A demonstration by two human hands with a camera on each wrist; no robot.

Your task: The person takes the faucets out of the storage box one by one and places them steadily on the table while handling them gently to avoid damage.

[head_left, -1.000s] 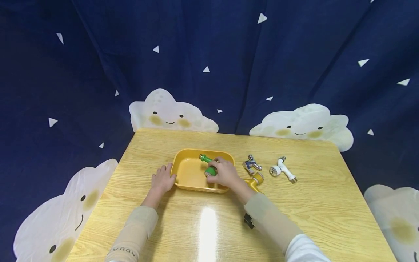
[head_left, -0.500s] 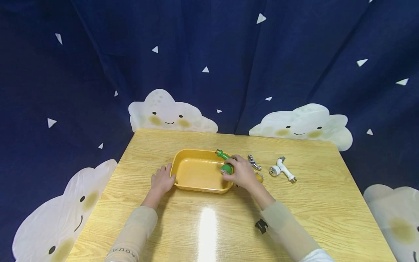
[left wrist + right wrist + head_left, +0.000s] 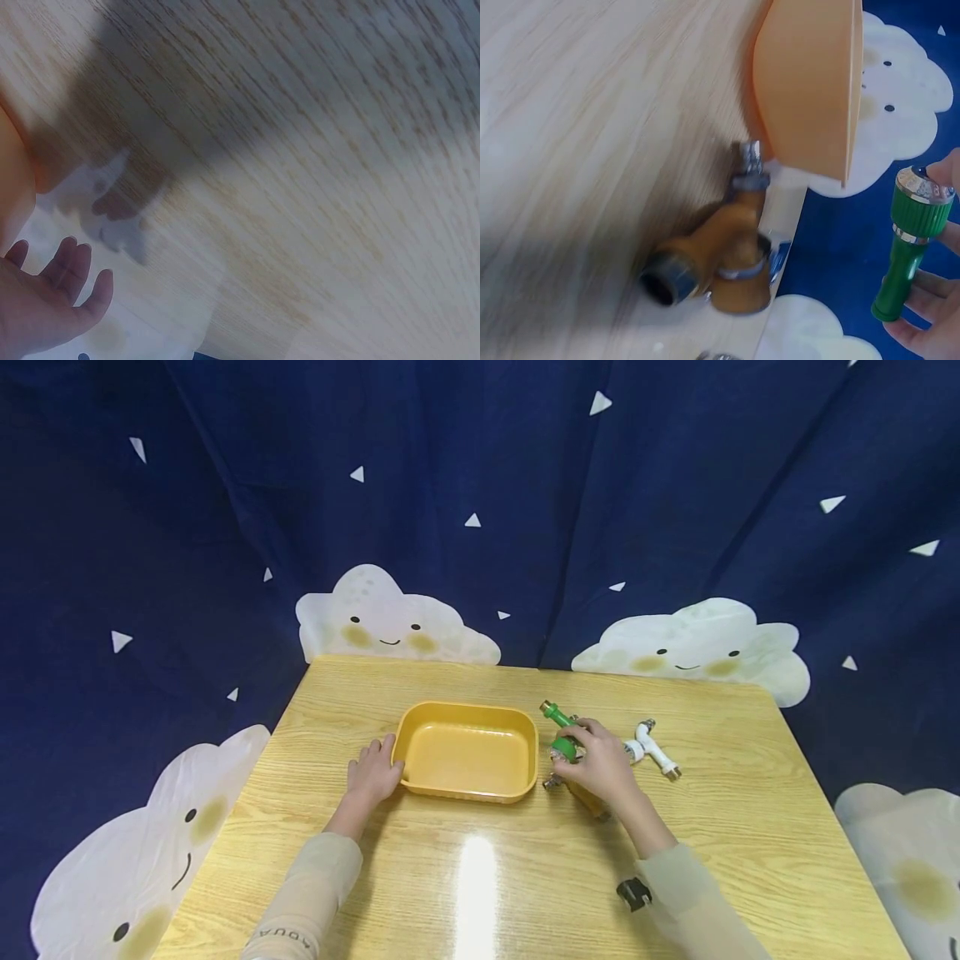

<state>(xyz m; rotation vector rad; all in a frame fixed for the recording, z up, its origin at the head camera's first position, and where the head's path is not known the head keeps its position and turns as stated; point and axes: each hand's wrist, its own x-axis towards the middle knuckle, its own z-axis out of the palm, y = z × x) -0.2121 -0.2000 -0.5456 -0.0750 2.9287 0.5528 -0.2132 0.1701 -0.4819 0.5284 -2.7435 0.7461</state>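
Observation:
A green tap (image 3: 562, 748) with a brass threaded end is in my right hand (image 3: 606, 768), just right of the yellow tray (image 3: 465, 758). In the right wrist view, fingers and thumb grip the green tap (image 3: 909, 240) at its two ends, raised off the table. Beneath that hand lies a yellow tap (image 3: 731, 251) with a metal spout end, partly covered in the head view. My left hand (image 3: 373, 770) lies at the tray's left rim, fingers extended and touching it. The left wrist view shows those fingers (image 3: 75, 270) loosely spread beside the tray wall (image 3: 13, 172).
A white tap (image 3: 657, 758) lies right of my right hand, its round knob partly covered. The chrome tap (image 3: 780, 256) is mostly hidden behind the yellow one. A black clip-like piece (image 3: 634, 893) sits at my right sleeve. The wooden table (image 3: 420, 877) ends at a dark blue curtain (image 3: 525, 560).
My right hand has carried the green tap from over the tray's inside to the right, past its rim and over the other taps. My left hand has stayed at the tray.

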